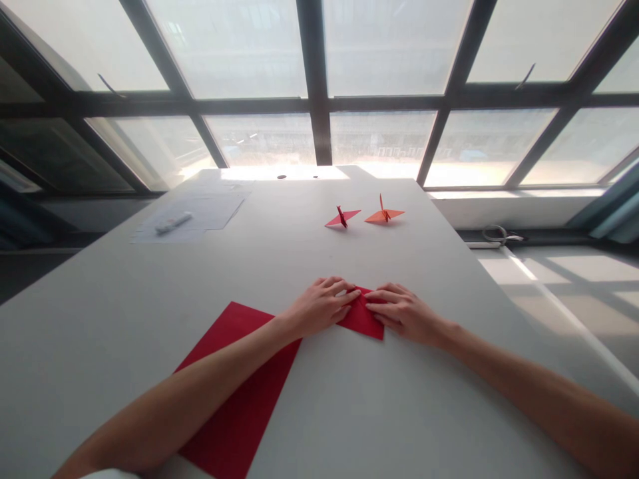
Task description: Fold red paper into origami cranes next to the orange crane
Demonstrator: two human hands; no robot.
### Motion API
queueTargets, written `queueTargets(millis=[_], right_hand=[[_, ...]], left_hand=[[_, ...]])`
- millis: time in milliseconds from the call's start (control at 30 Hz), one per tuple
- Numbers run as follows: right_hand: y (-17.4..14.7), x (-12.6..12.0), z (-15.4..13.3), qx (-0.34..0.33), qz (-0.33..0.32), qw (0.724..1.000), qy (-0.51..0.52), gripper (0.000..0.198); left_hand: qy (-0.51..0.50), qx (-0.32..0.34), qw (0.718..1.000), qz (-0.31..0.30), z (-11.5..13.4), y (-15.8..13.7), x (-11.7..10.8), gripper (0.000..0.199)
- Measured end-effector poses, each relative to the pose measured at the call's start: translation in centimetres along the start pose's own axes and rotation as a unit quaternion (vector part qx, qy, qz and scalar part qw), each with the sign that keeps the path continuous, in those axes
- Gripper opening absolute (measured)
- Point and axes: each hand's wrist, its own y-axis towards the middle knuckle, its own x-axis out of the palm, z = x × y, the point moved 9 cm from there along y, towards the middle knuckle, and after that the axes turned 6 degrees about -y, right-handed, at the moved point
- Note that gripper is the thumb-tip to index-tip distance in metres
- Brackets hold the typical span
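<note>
A small folded piece of red paper (362, 320) lies on the white table between my hands. My left hand (324, 303) is closed on its left side, the fingertips pressing near the upper middle. From the right, my right hand (402, 309) grips the paper's other side with bent fingers. Parts of the paper's edges are hidden under the fingers. Beneath my left forearm rests a large red sheet (269, 392), partly covered by the arm.
Toward the back stand a red paper crane (342, 217) and an orange paper crane (384, 214). White sheets (214, 206) are spread at the back left, with a whitish object (174, 223) on them. Windows line the far side, past the table's (319, 259) back edge.
</note>
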Motion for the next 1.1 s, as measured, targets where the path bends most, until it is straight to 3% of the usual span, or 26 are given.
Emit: queueTargets(millis=[1100], right_hand=[[0.16,-0.23,-0.17,-0.008,0.013,1.000,0.007,0.028]], left_hand=[[-0.009,-0.009,1.000,0.004,-0.01,0.09,-0.26,0.037]])
